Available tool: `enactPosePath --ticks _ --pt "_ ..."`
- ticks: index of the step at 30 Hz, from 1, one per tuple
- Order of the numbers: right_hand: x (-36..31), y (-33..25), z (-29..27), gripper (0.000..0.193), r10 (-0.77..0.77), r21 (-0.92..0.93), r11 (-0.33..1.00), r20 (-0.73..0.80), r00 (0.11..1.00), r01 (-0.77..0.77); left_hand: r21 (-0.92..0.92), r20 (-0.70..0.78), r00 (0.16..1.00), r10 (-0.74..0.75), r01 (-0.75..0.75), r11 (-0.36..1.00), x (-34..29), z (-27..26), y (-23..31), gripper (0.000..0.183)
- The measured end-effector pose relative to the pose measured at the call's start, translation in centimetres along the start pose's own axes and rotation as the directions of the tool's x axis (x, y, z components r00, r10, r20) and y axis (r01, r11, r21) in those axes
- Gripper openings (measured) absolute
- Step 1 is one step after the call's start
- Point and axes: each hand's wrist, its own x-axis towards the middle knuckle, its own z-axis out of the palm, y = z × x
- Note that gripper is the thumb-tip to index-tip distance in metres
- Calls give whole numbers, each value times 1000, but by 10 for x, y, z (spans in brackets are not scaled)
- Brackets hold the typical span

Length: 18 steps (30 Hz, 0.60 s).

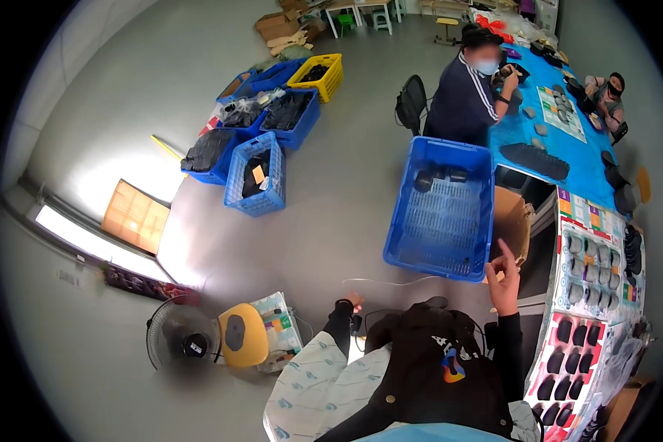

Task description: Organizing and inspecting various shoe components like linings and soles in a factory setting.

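My right hand [503,281] is raised beside the near right corner of a large blue plastic crate [395,221]. Its fingers are apart, the index pointing up, and it holds nothing that I can see. Inside the crate, a few small dark pieces [440,177] lie toward the far end. My left hand [353,300] hangs low on the left, beyond the white patterned cloth [309,394] over my lap. It looks small and partly foreshortened, fingers loosely stretched, with nothing visible in it. A black garment with a colourful print [435,361] covers my front.
Right of me, a long table carries rows of grey and black curved pads [593,269] and a blue cover [523,136]. A co-worker [460,96] sits beyond the crate; another person [608,103] sits across. Left stand filled crates [256,173], a fan [184,335] and a yellow stool [243,335].
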Motion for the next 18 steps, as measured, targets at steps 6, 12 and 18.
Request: enactPosePath --ticks 6,12,18 --pt "25 -73 15 79 -120 -9 993 84 989 121 -470 -807 563 -178 -431 770 -35 -55 61 96" --pt "62 -92 10 84 -171 -424 889 43 984 174 -865 -482 868 119 -451 -220 -86 -65 138 94" --pt "100 -196 54 83 -458 -377 803 104 883 461 -872 -481 611 628 -409 -269 -27 -96 118 76"
